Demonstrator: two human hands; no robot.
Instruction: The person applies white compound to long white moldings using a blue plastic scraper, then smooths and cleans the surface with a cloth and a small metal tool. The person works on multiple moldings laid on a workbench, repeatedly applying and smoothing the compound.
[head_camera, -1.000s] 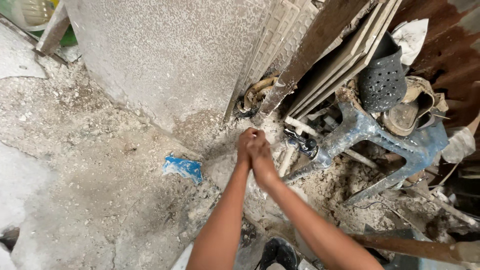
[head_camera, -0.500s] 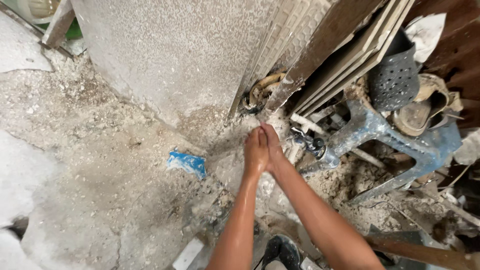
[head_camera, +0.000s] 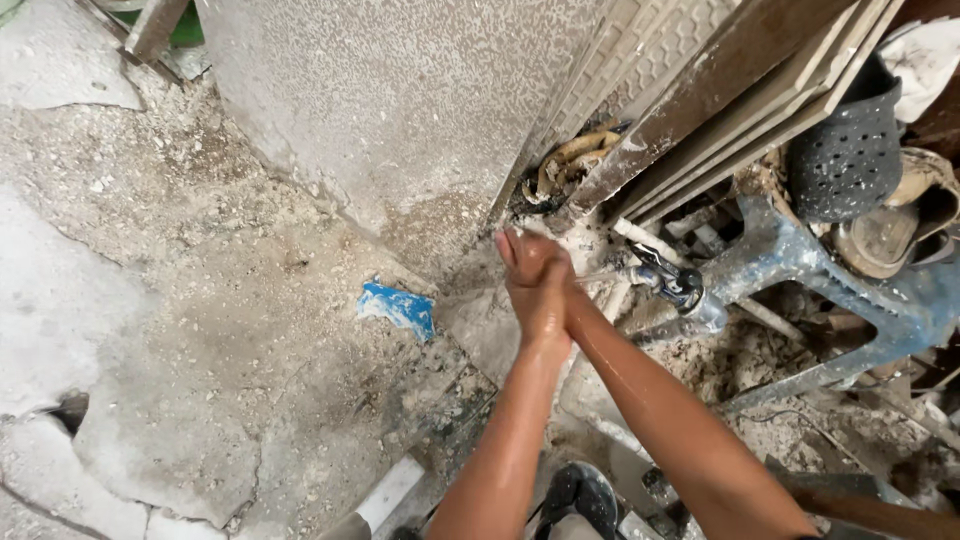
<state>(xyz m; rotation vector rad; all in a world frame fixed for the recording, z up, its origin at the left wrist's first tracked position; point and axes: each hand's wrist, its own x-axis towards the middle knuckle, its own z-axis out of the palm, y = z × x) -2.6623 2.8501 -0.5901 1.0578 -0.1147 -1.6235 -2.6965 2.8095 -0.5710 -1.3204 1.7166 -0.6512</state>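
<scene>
My left hand (head_camera: 527, 285) and my right hand (head_camera: 556, 275) are pressed together palm to palm, wet and glistening, just left of a small metal tap (head_camera: 672, 285) low on a pipe. A thin stream of water runs from the tap towards them. Both forearms are wet. Neither hand holds any object; the fingers are wrapped around each other. Below the hands lies a wet patch of rough concrete ground (head_camera: 480, 330).
A rough grey wall (head_camera: 400, 100) rises ahead. Tiles and boards (head_camera: 720, 90) lean on it. A blue paint-spattered plastic stool (head_camera: 850, 290) lies tipped at right beside a black perforated clog (head_camera: 850, 150) and sandals. A blue scrap (head_camera: 398, 305) lies on the rubble. My dark shoe (head_camera: 580, 495) shows below.
My hands have stayed clasped at the tap and rubbed against each other, the fingers shifting from upright to folded over. The view has tilted slightly closer.
</scene>
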